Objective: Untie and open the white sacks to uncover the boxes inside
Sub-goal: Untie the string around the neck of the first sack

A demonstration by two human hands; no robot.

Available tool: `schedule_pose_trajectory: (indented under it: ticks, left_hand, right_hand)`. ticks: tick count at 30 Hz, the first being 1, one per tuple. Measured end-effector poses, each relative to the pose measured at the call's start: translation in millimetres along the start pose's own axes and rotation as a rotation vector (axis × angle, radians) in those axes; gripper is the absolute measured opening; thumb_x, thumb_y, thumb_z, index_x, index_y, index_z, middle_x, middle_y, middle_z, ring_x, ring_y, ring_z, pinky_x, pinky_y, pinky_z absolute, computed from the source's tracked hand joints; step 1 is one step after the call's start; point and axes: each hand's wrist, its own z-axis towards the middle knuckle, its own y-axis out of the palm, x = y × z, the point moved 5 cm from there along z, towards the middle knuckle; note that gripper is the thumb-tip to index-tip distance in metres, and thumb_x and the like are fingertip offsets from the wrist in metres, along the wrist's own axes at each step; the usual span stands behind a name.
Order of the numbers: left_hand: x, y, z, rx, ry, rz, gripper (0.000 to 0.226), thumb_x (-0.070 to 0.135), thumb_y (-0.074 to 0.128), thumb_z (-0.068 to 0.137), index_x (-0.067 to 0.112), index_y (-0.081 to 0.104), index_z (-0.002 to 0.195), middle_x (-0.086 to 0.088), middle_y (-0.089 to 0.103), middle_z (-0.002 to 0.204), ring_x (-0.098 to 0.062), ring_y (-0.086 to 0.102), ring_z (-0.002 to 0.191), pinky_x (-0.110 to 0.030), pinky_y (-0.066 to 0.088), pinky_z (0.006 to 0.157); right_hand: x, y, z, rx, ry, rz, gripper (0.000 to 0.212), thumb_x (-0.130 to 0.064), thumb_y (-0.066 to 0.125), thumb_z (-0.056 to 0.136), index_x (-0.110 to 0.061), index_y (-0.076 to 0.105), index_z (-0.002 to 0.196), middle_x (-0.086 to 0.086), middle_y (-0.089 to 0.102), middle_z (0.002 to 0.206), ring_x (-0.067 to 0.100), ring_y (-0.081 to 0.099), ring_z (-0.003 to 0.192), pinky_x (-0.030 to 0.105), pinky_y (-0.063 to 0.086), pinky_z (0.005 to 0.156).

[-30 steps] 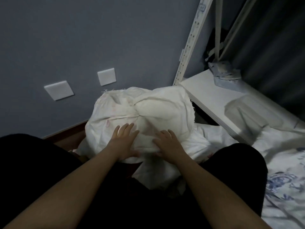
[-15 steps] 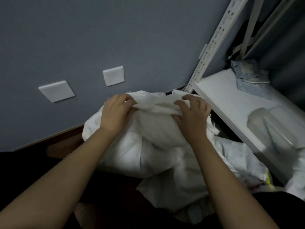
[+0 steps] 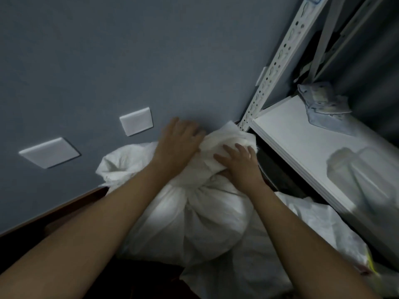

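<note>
From the head camera I saw the white sack (image 3: 185, 223) standing on the floor in the middle of the scene, against the grey wall (image 3: 108, 61) and just left of the white shelf (image 3: 302, 143). Its neck was gathered into a knot, with the loose top bunched above it on the far side. My left hand (image 3: 179, 145) had its fingers curled round the left of that loose fabric. My right hand (image 3: 239, 162) lay on the right of the bunch, fingers spread over the cloth and thumb tucked beneath it, gripping it. The sack was not open and no box showed. A second white sack (image 3: 302, 229) lay near and right, under the shelf edge. Two white wall plates (image 3: 136, 124) sat on the wall to the left.
</note>
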Motion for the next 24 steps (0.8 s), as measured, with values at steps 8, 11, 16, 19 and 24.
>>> schedule_pose_trajectory:
  ticks: [8,11,16,19,24]
  left_hand:
    - [-1,70,-60,-0.724,-0.303,-0.201,0.073,0.070,0.015,0.089,0.031,0.017,0.150,-0.002,0.008,0.160,-0.030,0.011,0.145,-0.053,0.006,0.114]
    - [-14,72,-73,-0.632,-0.490,-0.399,0.056,0.054,0.027,0.097,0.017,0.051,0.132,-0.008,0.047,0.141,-0.029,0.046,0.126,-0.043,0.035,0.104]
    - [-14,45,-91,-0.508,-0.763,-0.813,0.049,0.043,0.032,0.100,0.009,0.066,0.093,-0.005,0.067,0.090,-0.022,0.061,0.091,-0.025,0.036,0.074]
    - [-16,31,-102,-0.506,-0.924,-1.042,0.045,0.044,0.032,0.101,0.014,0.063,0.111,0.004,0.056,0.105,-0.010,0.049,0.099,-0.019,0.029,0.086]
    - [-28,33,-139,-0.496,-1.172,-1.095,0.034,0.043,0.051,0.094,0.012,0.064,0.100,0.001,0.065,0.090,-0.017,0.061,0.088,-0.018,0.044,0.073]
  right_hand:
    - [12,-3,-35,0.464,0.635,0.743,0.094,-0.057,0.074,0.072,-0.019,0.031,0.147,0.013,0.027,0.153,0.029,0.027,0.138,0.047,0.023,0.114]
    - [-3,14,-42,0.317,0.487,1.196,0.083,-0.055,0.071,0.076,-0.029,0.033,0.145,-0.005,0.043,0.145,0.011,0.041,0.132,0.037,0.036,0.110]
    - [-52,-3,-33,0.217,0.257,1.232,0.055,-0.031,0.056,0.095,-0.021,0.035,0.145,-0.012,0.042,0.141,-0.005,0.038,0.126,0.012,0.030,0.105]
    - [-79,-18,-18,0.134,0.194,1.320,0.051,-0.033,0.051,0.098,-0.021,0.036,0.146,-0.014,0.050,0.131,-0.004,0.050,0.113,0.014,0.040,0.098]
    - [-102,-1,-18,-0.090,0.065,1.127,0.045,-0.043,0.045,0.099,-0.028,0.045,0.142,-0.007,0.052,0.137,0.009,0.050,0.122,0.021,0.038,0.101]
